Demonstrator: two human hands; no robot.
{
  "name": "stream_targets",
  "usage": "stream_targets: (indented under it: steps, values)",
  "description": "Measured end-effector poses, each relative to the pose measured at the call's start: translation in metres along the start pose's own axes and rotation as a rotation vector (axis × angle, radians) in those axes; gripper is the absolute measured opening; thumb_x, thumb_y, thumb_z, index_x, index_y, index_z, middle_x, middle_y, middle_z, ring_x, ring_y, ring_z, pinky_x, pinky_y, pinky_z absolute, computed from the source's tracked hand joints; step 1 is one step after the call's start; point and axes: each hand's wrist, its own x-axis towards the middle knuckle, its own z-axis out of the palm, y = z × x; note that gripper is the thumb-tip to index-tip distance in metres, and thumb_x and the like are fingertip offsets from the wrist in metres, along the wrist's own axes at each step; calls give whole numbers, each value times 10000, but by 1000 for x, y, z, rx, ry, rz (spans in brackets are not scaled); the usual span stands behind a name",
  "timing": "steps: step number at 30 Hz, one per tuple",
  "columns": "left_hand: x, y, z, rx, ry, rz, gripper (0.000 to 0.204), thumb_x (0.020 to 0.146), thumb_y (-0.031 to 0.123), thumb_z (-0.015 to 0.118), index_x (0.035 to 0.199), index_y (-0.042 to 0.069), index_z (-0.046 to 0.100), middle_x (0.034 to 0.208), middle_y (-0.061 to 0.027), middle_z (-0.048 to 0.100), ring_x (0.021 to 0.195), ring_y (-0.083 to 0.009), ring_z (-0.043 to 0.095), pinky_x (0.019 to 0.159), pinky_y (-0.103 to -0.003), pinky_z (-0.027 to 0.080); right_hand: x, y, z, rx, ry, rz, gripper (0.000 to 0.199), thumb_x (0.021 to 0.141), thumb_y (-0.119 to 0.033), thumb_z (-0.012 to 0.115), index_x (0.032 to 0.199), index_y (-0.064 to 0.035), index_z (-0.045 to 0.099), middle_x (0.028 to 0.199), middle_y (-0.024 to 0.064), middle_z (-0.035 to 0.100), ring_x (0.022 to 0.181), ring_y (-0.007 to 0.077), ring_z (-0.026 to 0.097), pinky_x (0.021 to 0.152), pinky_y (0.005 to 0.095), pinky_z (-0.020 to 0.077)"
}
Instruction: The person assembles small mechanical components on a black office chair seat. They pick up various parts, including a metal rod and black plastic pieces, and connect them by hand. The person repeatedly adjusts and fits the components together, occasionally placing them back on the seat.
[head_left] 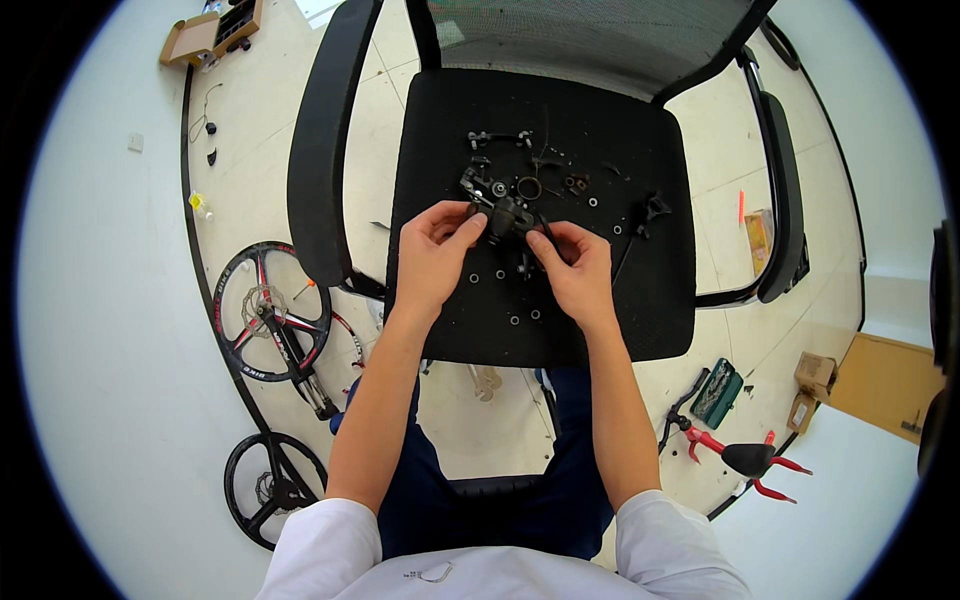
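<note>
The left hand and the right hand meet over the middle of a black office chair seat, both pinched on one small dark metal mechanism, likely a bicycle derailleur part. The left thumb and forefinger grip its left end; the right fingertips close on its lower right side, where a thin cable or rod seems to trail off to the right. The part sits just above the seat fabric, between the two hands.

Around it, loose hardware lies scattered on the seat: a metal ring just behind the mechanism, a small linkage piece farther back, another small black fitting to the right, and several tiny washers in front, near the wrists.

To work this well, the left hand should probably hold the body steady while the right does the fine fitting, keeping the part low over the seat so anything dropped lands on fabric. The washers are small and dark against black, so careful wrist movement matters.

On the floor to the left lie two bicycle wheels; to the right sit red-handled pliers and a green case.
</note>
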Motion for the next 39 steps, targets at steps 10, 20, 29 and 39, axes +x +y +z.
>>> stream_targets:
  steps: [10, 20, 29, 39]
  values:
    - [-4, 2, 5, -137, -166, 8, 268, 855, 11, 662, 1099, -2, 552, 1024, -73, 610, 913, -125, 616, 802, -250, 507, -4, -2, 6, 16, -25, 2, 191, 836, -165, 742, 815, 11, 670, 652, -34, 592, 563, 1, 471, 493, 179, 336]
    - [-5, 5, 12, 97, -294, 131, 513, 711, -139, 724, 1157, 4, 515, 1142, -113, 573, 1086, -174, 584, 898, -309, 541, -1, -2, 0, 120, -43, -43, 248, 862, -158, 711, 1022, 25, 663, 810, -12, 649, 565, 13, 461, 487, 190, 343]
    - [4, -6, 9, -78, -316, -20, 399, 837, 20, 712, 1199, -41, 557, 1088, -131, 646, 1011, -177, 639, 888, -303, 511, 3, -4, -9, 136, 82, -58, 161, 902, -87, 655, 1025, 17, 657, 899, 42, 677, 782, 78, 624, 653, 210, 495]
    - [2, -8, -3, 45, -170, -7, 192, 838, -1, 695, 1017, -49, 644, 909, -103, 683, 812, -144, 673, 749, -247, 549, 3, 15, 2, -20, 52, 21, 164, 898, -109, 650, 805, 26, 651, 592, -53, 531, 550, 4, 411, 477, 215, 298]
